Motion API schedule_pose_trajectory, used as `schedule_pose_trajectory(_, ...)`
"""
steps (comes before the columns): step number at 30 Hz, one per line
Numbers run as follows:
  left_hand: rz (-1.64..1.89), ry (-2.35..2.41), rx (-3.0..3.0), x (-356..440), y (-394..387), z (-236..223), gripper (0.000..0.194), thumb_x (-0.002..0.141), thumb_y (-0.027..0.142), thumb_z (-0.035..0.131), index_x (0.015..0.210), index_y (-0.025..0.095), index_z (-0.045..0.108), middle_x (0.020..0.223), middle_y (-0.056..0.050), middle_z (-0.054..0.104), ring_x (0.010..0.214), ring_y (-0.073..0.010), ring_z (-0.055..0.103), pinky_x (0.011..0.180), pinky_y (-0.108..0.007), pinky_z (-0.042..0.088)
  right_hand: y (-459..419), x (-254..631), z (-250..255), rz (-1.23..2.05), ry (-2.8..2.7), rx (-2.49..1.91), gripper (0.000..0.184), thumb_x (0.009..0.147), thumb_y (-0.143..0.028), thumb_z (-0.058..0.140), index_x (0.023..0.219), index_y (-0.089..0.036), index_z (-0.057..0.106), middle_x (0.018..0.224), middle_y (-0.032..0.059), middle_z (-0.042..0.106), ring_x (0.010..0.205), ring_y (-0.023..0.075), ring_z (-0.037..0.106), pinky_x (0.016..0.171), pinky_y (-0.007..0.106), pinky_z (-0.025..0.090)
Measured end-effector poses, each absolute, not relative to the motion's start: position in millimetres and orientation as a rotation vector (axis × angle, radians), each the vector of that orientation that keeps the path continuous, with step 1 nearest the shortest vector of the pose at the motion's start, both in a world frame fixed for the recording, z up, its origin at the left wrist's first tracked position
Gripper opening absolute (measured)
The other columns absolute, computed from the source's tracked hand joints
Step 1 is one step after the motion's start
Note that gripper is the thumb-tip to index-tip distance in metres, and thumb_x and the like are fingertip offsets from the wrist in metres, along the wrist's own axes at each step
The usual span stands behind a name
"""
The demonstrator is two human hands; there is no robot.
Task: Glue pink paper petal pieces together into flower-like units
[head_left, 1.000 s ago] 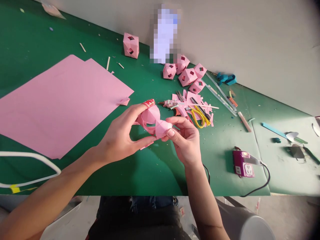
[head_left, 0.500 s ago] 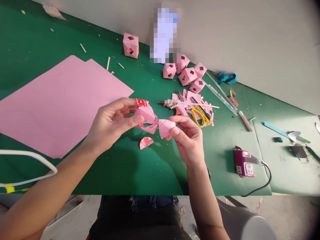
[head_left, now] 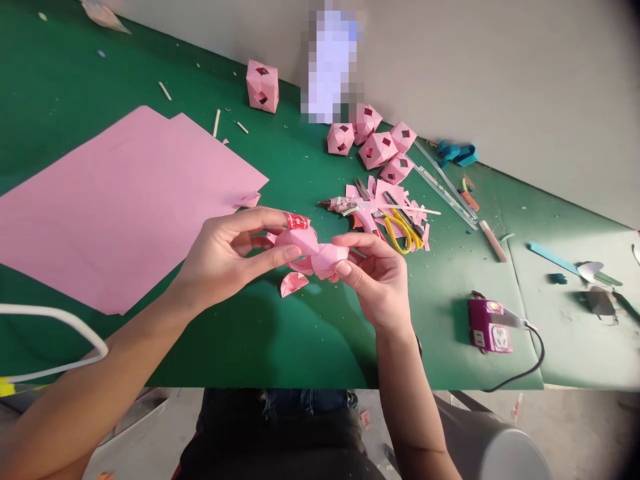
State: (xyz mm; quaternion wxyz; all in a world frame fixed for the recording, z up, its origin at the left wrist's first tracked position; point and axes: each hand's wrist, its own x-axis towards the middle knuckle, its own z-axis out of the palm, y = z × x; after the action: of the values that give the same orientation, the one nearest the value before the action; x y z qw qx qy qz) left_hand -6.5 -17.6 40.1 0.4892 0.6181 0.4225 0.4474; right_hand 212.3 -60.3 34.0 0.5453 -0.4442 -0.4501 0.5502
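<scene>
My left hand (head_left: 240, 250) is closed on a partly built pink paper shape (head_left: 296, 241), thumb in front and fingers behind. Red patterned tape (head_left: 299, 221) is wrapped round one of its fingertips. Between thumb and fingers of my right hand (head_left: 376, 273) is a folded pink paper piece (head_left: 330, 259), pinched and touching or overlapping the shape's right side; I cannot tell whether they are joined. Just below them on the green table lies another folded paper piece (head_left: 294, 284).
Large pink paper sheets (head_left: 125, 200) cover the left. Finished paper shapes (head_left: 377, 150) stand near the wall. Yellow-handled scissors (head_left: 400, 230), a glue gun (head_left: 340, 204) and paper scraps lie beyond my right hand. A purple power adapter (head_left: 490, 327) with a cable sits at right.
My left hand has moved right with the paper shape, and the piece in my right hand now meets it. The view has shifted slightly.
</scene>
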Motion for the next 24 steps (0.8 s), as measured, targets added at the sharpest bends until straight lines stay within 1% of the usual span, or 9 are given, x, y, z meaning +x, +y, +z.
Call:
schedule_pose_trajectory(3,1.105,1.011,1.539,-7.5,-17.0,39.3,0.024,0.081,0.037,0.092,0.102,0.027,0.085,0.107,-0.001,0.085,0.102,-0.0248,0.08,0.093,-0.039,0.069,-61.0,212.5,34.5,1.32,-1.07,-1.043,0.029,0.078,-0.032,0.095,0.103,-0.026,0.081,0.099,-0.0001,0.081,0.075,0.0125,0.075,0.068,0.026,0.068)
schedule_pose_trajectory(7,1.152,0.906,1.565,-8.5,-16.0,35.4,0.023,0.083,0.031,0.091,0.106,0.032,0.085,0.11,0.005,0.085,0.102,-0.0228,0.08,0.08,-0.034,0.071,-61.4,211.8,34.2,1.324,-1.071,-1.031,0.026,0.08,-0.029,0.094,0.103,-0.027,0.082,0.099,-0.0008,0.081,0.076,0.0116,0.075,0.067,0.023,0.066)
schedule_pose_trajectory(10,1.163,0.918,1.544,-8.2,-16.5,35.8,0.027,0.081,0.029,0.093,0.106,0.036,0.086,0.111,0.006,0.084,0.101,-0.0222,0.081,0.076,-0.032,0.072,-61.5,211.3,33.9,1.308,-1.082,-1.056,0.026,0.08,-0.03,0.093,0.103,-0.026,0.082,0.098,-0.0004,0.081,0.075,0.0122,0.075,0.065,0.024,0.066)
schedule_pose_trajectory(15,1.068,0.99,1.362,-5.1,-19.0,44.3,0.012,0.084,0.033,0.089,0.096,0.033,0.088,0.105,0.002,0.086,0.099,-0.0247,0.083,0.078,-0.035,0.073,-61.5,210.3,35.2,1.315,-1.074,-1.042,0.024,0.079,-0.03,0.094,0.101,-0.026,0.083,0.093,-0.001,0.081,0.071,0.0109,0.072,0.063,0.023,0.064)
schedule_pose_trajectory(19,1.07,1.059,1.334,-3.2,-21.6,46.4,0.014,0.081,0.036,0.091,0.095,0.032,0.088,0.107,0.0,0.086,0.103,-0.0282,0.083,0.082,-0.038,0.074,-60.7,208.9,35.8,1.318,-1.065,-1.064,0.026,0.077,-0.033,0.095,0.1,-0.026,0.083,0.092,-0.0007,0.081,0.071,0.0116,0.072,0.062,0.024,0.064)
schedule_pose_trajectory(22,1.079,1.075,1.337,-2.4,-22.9,44.6,0.015,0.081,0.038,0.091,0.095,0.033,0.088,0.11,0.0,0.085,0.106,-0.0301,0.083,0.086,-0.043,0.074,-60.4,208.4,35.7,1.309,-1.065,-1.087,0.027,0.077,-0.035,0.095,0.099,-0.026,0.083,0.095,0.0,0.081,0.072,0.0128,0.073,0.063,0.026,0.066)
schedule_pose_trajectory(24,1.078,1.07,1.342,-2.0,-23.3,43.4,0.016,0.081,0.038,0.091,0.096,0.033,0.088,0.111,0.0,0.085,0.107,-0.0303,0.082,0.087,-0.043,0.073,-60.3,208.4,35.4,1.309,-1.066,-1.096,0.028,0.077,-0.036,0.095,0.099,-0.026,0.083,0.097,0.0005,0.082,0.072,0.0134,0.074,0.064,0.027,0.067)
